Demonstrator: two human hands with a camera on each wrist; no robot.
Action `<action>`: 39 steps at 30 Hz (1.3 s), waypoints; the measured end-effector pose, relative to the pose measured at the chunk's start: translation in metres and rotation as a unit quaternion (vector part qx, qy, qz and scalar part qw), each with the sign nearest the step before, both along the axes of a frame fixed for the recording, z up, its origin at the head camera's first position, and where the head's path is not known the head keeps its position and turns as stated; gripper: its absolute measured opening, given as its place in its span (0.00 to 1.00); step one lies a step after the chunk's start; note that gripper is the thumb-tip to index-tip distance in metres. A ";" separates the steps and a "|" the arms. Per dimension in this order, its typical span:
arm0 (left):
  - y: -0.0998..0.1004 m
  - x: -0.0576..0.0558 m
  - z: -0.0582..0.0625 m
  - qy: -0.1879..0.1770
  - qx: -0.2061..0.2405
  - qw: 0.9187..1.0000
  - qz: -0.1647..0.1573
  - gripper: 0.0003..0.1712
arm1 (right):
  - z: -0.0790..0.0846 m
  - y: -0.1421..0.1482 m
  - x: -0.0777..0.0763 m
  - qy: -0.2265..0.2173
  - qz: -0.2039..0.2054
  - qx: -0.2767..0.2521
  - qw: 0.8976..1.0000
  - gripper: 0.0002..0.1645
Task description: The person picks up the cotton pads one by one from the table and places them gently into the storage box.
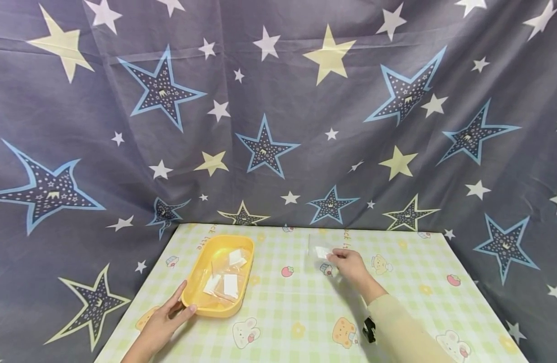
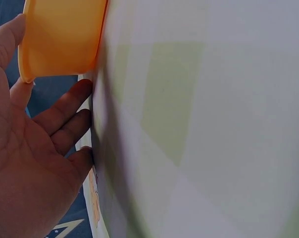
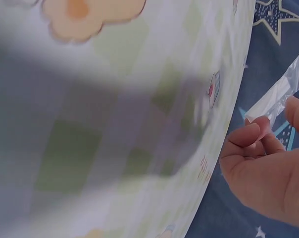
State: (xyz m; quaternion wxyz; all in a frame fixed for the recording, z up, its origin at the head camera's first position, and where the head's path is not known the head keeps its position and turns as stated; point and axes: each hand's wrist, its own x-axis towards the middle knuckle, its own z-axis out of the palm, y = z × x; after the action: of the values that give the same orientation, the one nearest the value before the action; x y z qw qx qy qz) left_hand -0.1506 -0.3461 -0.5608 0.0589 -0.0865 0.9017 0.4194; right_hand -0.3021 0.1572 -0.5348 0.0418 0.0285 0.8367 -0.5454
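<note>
At the left of the table, my left hand (image 1: 160,322) holds the near-left corner of a yellow plastic tray (image 1: 217,311) between thumb and forefinger. In the left wrist view, the other fingers of the left hand (image 2: 40,144) stretch toward the tabletop below the tray (image 2: 65,37). Inside the tray lie several small clear plastic bags with white pieces (image 1: 230,285) in them. Right of the tray, my right hand (image 1: 351,264) pinches another clear plastic bag (image 1: 321,251) with a white piece inside, above the table. The right wrist view shows that bag (image 3: 278,96) from the side.
A green-and-white checked cloth (image 1: 278,312) with cartoon prints covers the table. Behind and at both sides hangs a dark grey curtain (image 1: 278,91) with stars. A black object (image 1: 369,330) shows at the right sleeve.
</note>
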 end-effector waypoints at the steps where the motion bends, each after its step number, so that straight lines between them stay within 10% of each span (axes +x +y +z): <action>1: 0.000 0.000 0.000 -0.001 0.002 1.000 0.000 0.54 | 0.000 -0.003 0.000 0.001 0.003 -0.003 1.000 0.32; 39: -0.001 -0.001 -0.002 0.003 0.001 1.000 -0.002 0.52 | 0.031 -0.178 0.040 0.084 0.177 0.002 0.981 0.32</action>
State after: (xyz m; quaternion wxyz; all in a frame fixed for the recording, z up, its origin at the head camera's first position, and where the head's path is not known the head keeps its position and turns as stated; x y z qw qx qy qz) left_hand -0.1520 -0.3473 -0.5627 0.0574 -0.0830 0.9016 0.4207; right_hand -0.2619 -0.0209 -0.5034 0.0670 -0.1661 0.8301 -0.5281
